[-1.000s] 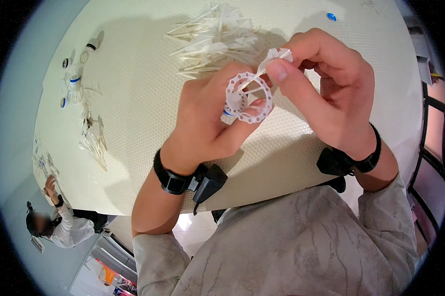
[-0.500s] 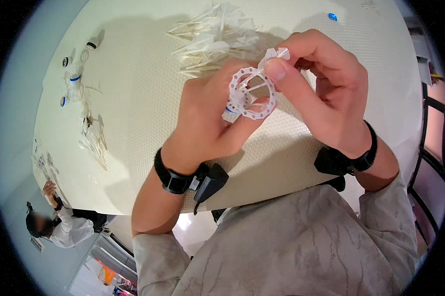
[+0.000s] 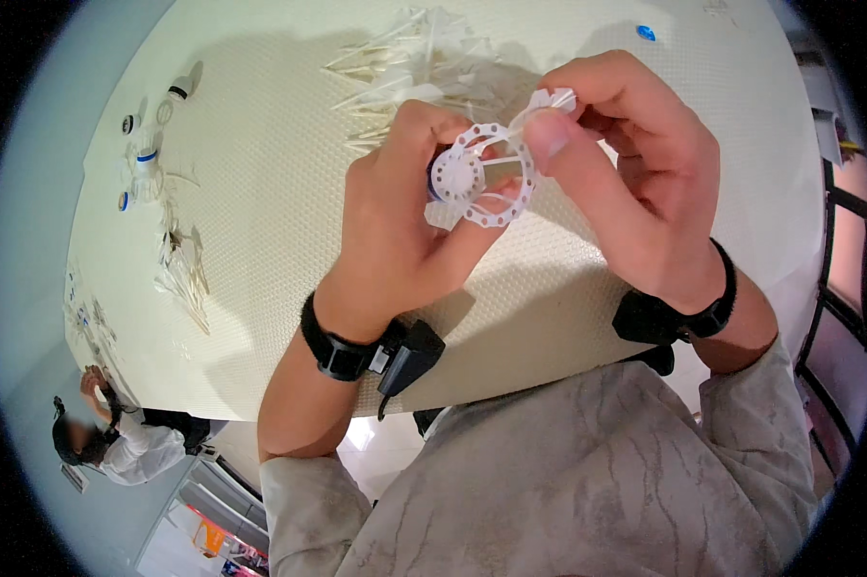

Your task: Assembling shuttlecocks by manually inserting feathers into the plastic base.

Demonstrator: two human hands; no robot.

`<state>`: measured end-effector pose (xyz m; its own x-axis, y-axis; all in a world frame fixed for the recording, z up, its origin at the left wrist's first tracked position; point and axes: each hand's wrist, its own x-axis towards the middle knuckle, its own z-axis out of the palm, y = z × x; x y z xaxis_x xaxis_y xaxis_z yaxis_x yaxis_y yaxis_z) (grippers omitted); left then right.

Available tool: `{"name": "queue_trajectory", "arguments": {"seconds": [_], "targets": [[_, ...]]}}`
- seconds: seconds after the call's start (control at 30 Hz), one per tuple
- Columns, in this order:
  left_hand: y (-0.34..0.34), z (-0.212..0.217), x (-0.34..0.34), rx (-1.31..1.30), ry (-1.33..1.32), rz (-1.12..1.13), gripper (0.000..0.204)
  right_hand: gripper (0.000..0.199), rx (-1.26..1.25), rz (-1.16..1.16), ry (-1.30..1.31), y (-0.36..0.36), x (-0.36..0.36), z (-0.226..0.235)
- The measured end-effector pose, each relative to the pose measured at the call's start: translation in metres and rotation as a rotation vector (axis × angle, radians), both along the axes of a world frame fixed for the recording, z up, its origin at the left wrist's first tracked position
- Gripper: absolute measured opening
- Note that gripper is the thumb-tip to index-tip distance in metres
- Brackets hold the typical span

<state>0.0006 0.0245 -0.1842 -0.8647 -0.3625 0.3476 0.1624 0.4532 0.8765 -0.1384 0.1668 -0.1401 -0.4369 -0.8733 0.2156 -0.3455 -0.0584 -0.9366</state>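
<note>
Found right fingers [image 3: 552,137] pinched tight on a white feather [image 3: 552,99] at the edge of a perforated white cage [image 3: 457,176]; could not confirm seating. Found left fingers [image 3: 464,248] curled around the cage, gripping it. Judged liable to bend the feather or warp the cage through off-line pressure. Noted right hand [image 3: 659,192] turned inward, left hand [image 3: 383,221] back-up, both above the desk [image 3: 279,192], near the feather pile [image 3: 424,67].

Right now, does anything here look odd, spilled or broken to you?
One small thing: a blue piece lies toward the far right of the table, apart from the white feather pile, so it looks stray. Nothing looks spilled, and the holed white frame in the left hand shows no obvious damage.
</note>
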Motion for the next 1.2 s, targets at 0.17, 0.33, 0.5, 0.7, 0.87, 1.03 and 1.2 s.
{"name": "queue_trajectory", "arguments": {"seconds": [0.17,0.33,0.5,0.7,0.87,1.03,1.2], "targets": [[0.001,0.001,0.000,-0.006,0.008,0.042,0.038,0.018,-0.073,-0.099,0.087,0.008,0.000,-0.015],[0.002,0.002,0.000,-0.033,0.008,0.048,0.037,0.017,-0.266,-0.182,-0.086,0.001,0.016,-0.026],[0.001,0.005,0.001,-0.054,0.002,0.044,0.037,0.014,-0.289,-0.120,0.033,0.001,0.005,-0.027],[0.002,0.005,-0.001,-0.068,-0.013,0.035,0.036,0.012,-0.200,-0.130,-0.221,0.005,0.014,-0.019],[0.001,0.005,0.000,-0.100,-0.016,0.041,0.036,0.008,-0.263,-0.003,-0.116,-0.002,0.005,-0.009],[0.002,0.007,-0.001,-0.077,-0.046,0.048,0.033,0.008,-0.235,-0.112,-0.216,0.001,0.014,-0.025],[0.001,0.007,0.000,-0.102,-0.050,0.061,0.032,0.010,-0.245,-0.017,-0.117,-0.002,0.006,-0.016]]}}
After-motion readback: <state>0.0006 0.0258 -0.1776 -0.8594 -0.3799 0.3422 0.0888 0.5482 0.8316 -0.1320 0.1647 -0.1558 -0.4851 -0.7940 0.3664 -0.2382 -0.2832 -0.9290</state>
